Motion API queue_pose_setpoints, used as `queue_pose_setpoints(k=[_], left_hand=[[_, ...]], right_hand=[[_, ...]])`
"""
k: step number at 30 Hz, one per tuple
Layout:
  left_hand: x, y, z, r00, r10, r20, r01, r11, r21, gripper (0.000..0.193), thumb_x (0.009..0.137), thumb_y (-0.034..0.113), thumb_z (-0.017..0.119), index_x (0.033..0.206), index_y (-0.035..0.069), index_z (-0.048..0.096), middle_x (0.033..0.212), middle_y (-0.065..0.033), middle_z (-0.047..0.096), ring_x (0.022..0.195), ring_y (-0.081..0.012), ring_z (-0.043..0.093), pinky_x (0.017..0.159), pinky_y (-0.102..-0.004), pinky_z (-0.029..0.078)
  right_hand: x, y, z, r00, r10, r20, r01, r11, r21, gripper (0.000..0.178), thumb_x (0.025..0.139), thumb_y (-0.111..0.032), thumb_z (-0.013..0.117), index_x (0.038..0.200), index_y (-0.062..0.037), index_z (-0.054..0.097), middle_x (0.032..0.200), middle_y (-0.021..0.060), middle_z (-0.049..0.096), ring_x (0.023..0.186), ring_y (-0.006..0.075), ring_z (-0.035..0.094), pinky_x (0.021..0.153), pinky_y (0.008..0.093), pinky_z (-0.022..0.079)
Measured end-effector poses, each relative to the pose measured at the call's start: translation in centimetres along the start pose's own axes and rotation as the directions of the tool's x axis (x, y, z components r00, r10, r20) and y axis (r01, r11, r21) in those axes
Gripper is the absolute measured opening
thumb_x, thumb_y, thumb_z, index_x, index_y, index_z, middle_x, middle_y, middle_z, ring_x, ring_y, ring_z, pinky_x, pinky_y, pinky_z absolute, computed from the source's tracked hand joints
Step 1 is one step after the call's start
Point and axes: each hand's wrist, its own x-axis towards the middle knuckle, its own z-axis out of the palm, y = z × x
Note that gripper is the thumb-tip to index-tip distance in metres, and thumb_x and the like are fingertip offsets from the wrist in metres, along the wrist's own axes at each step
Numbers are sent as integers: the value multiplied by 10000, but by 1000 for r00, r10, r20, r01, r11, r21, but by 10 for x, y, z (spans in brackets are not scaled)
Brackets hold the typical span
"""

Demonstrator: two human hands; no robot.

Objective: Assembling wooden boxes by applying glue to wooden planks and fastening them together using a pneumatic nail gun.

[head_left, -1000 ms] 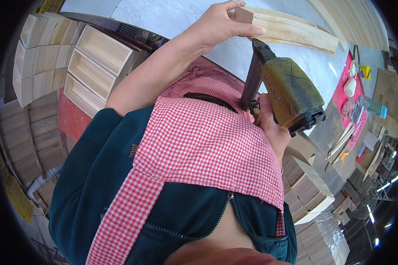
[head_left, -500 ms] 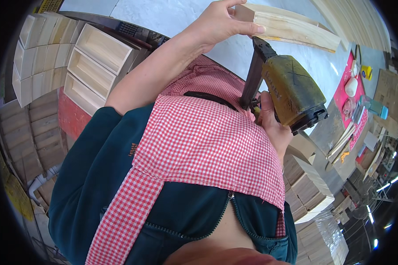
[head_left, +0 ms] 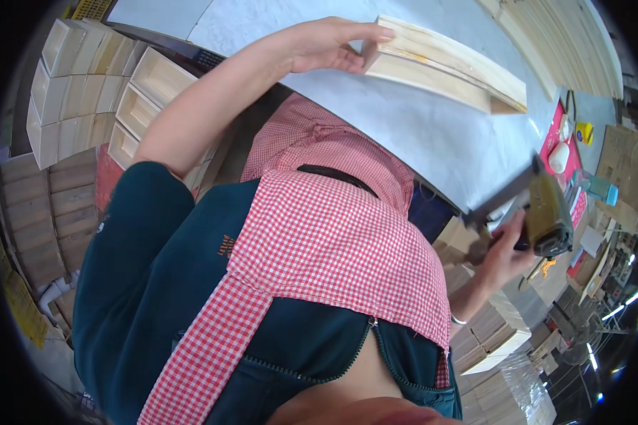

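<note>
My left hand [head_left: 337,46] grips the left end of a long, narrow wooden box frame [head_left: 446,64], thumb on its upper edge and fingers at the end piece. The frame is tilted over the pale tabletop [head_left: 312,95], its open side partly facing me. Off to the right, my right hand [head_left: 507,251] is wrapped round the handle of a nail gun [head_left: 546,212] with a worn yellowish body and a dark magazine. The gun is apart from the frame, near the table's right side, and slightly blurred.
Finished wooden boxes [head_left: 85,78] are stacked at the left, with open trays [head_left: 145,103] beside them. Long wooden strips [head_left: 563,42] lie at the far right. A pink cloth [head_left: 554,138], a white bottle [head_left: 558,157] and a yellow tape roll [head_left: 584,132] are near the right edge.
My right hand has carried the nail gun away to the right from the frame's left end. My left hand has shifted left and turned the frame, so its open side shows more.
</note>
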Motion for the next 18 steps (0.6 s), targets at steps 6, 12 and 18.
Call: queue_pose_setpoints(k=[6,12,18], left_hand=[[19,13,-31,946,-300,126,304,953,-11,824,862,637,667,1197,-113,602,863,-160,604,653,-142,610,642,-224,596],[29,23,-41,888,-422,183,438,897,-57,923,840,681,667,1171,-172,549,855,-176,578,551,-150,584,566,-233,609],[45,27,-42,881,-460,111,462,887,5,969,877,740,586,1136,-193,545,853,-220,597,555,-157,595,561,-247,611]], right_hand=[[81,154,-58,990,-112,84,140,816,-561,436,919,-149,634,1293,63,561,1088,222,695,915,345,695,790,409,550],[123,256,-73,1000,6,5,1,567,-824,550,918,-198,612,1382,74,499,1209,288,666,1034,460,671,874,488,543],[129,274,-60,992,-120,-49,39,640,-768,495,931,-234,618,1336,47,567,1193,288,674,1031,457,673,868,473,548]])
